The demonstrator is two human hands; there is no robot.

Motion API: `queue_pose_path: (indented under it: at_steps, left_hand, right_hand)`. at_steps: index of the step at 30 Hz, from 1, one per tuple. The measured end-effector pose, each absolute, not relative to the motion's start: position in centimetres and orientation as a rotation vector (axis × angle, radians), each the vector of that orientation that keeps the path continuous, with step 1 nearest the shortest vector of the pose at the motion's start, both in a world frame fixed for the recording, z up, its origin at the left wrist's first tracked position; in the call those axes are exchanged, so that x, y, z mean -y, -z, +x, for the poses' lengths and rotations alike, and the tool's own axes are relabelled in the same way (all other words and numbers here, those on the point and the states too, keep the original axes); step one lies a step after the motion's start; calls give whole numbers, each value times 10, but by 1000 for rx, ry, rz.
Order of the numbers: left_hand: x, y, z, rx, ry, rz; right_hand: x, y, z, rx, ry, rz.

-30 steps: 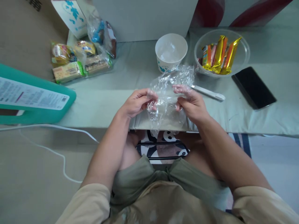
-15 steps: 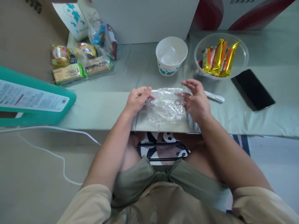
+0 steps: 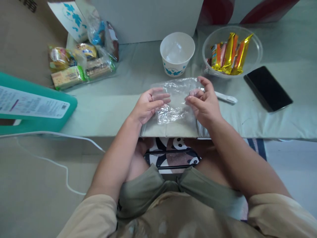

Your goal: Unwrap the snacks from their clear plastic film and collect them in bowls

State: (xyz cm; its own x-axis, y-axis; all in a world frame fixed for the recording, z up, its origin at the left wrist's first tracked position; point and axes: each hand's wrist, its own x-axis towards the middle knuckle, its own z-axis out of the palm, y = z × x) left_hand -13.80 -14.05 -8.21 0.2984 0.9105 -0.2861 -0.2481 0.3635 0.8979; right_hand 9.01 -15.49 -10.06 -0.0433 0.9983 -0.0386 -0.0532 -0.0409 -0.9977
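A crinkled clear plastic bag [image 3: 177, 99] is spread between my hands above the front of the cloth-covered table. My left hand [image 3: 148, 104] is at the bag's left side, fingers stretched and apart, touching the film. On the right side, my right hand [image 3: 206, 102] pinches the film between thumb and bent fingers, with its index finger raised at the bag's upper corner. Just beyond the bag stands a white paper cup [image 3: 177, 54] with blue leaf prints and something clear inside. Partly behind my right hand lies a white slim tool [image 3: 226, 98], whose kind I cannot make out.
A clear round bowl [image 3: 256, 54] holds several gold-wrapped snacks. Right of it lies a black phone [image 3: 268, 88]. Packaged snacks [image 3: 69, 77] are grouped at the back left. A green jug [image 3: 66, 102] stands at the left edge, with a white cable [image 3: 66, 134] nearby. Boxes [image 3: 153, 19] line the back.
My left hand has loosened from a pinch into stretched fingers. My right hand has closed its thumb and fingers on the film. The bag's far edge has risen and opened out.
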Motion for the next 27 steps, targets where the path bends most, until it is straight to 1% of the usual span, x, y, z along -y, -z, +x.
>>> queue_pose_path:
  at_steps: [3, 5, 9, 14, 19, 23, 27]
  left_hand:
    - [141, 80, -137, -958, -906, 878]
    - [142, 77, -136, -935, -871, 880]
    - [144, 72, -132, -1034, -766, 886]
    - [142, 69, -136, -1125, -885, 928]
    - [138, 68, -149, -1026, -1009, 963]
    - [136, 68, -156, -988, -897, 988]
    - [133, 74, -157, -1022, -927, 1043]
  right_hand:
    - [158, 93, 87, 1174, -1441, -1190]
    - [160, 88, 84, 1193, -1482, -1182]
    - [162, 83, 85, 1179, -1440, -1149]
    - [162, 80, 87, 1299, -1426, -1235]
    - [163, 74, 85, 1092, -1449, -1063]
    - [162, 72, 88, 1115, -1510, -1051]
    - [162, 76, 90, 1288, -1365, -1191]
